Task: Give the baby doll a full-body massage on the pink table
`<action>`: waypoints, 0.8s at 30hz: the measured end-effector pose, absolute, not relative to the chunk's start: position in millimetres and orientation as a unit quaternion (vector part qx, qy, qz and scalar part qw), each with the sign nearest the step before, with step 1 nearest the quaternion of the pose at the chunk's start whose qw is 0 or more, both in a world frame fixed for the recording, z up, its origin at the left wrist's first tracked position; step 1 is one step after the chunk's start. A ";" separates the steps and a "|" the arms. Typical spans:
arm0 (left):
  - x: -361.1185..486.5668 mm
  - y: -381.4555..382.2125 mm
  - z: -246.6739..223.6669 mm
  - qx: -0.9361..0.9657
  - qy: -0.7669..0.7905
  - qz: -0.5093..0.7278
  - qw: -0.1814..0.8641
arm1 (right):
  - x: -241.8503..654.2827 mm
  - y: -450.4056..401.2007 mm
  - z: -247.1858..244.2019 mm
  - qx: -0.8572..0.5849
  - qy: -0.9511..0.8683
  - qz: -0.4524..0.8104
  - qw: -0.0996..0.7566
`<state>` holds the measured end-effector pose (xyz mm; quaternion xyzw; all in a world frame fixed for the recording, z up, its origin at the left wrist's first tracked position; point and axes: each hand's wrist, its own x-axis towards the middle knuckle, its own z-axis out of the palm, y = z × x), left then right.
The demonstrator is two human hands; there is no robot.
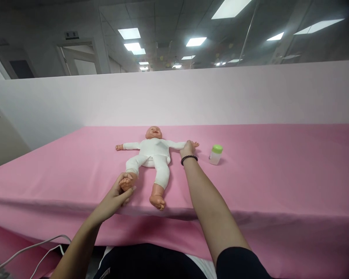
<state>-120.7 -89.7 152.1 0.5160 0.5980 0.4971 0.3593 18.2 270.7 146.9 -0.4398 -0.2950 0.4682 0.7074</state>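
Note:
A baby doll with a white cloth body lies on its back on the pink cloth, its head toward the wall and its arms spread out. My left hand is closed around the doll's foot on the left side. My right hand, with a dark beaded band at the wrist, grips the doll's arm on the right side, near its small hand. The doll's other foot and other arm rest untouched on the cloth. To the right of my right hand stands a small clear bottle with a green lid.
The pink-covered table has its front edge close to my body. A white wall with glass above it rises behind the table. White cables hang at the lower left.

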 end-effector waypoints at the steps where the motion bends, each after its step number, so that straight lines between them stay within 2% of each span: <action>1: -120.4 -87.0 156.5 0.521 0.594 0.502 0.351 | 15.3 269.2 151.1 -0.432 -0.304 0.457 0.716; 4: -117.6 -71.0 178.8 0.547 0.577 0.520 0.313 | 0.8 260.9 167.7 -0.386 -0.353 0.414 0.745; 6: -117.1 -51.0 196.0 0.563 0.563 0.530 0.291 | -9.9 253.1 174.0 -0.328 -0.450 0.371 0.743; 8: -119.5 -23.6 209.7 0.586 0.555 0.520 0.280 | -18.4 245.5 172.9 -0.260 -0.613 0.293 0.686; 10: -124.0 7.0 216.9 0.614 0.556 0.477 0.294 | -23.2 239.8 166.0 -0.201 -0.754 0.210 0.588; 12: -128.4 34.4 217.7 0.617 0.572 0.436 0.319 | -24.4 236.8 157.7 -0.177 -0.818 0.173 0.519; 15: -130.6 56.8 213.8 0.626 0.574 0.407 0.335 | -22.6 236.3 149.8 -0.177 -0.834 0.173 0.494; 19: -126.2 44.2 213.2 0.631 0.578 0.408 0.319 | -22.5 241.1 151.0 -0.206 -0.802 0.190 0.527; 24: -120.0 -12.8 205.9 0.622 0.552 0.473 0.290 | -17.7 265.2 158.7 -0.294 -0.581 0.293 0.700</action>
